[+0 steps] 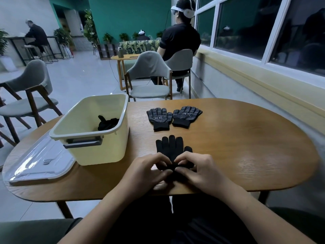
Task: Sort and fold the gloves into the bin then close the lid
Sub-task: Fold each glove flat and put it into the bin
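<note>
Pinching the black glove (171, 147) by its cuff near the bin's (91, 136) right side, the left hand (149, 169) and right hand (197, 170) should fold it evenly forward on the tabletop (246, 147), keeping edges aligned.

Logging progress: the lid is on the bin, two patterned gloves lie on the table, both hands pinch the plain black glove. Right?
Not quite: the head view shows the lid lying flat on the table beside the open bin. The rest holds: the patterned gloves lie on the table, and left hand and right hand pinch the plain black glove.
</note>
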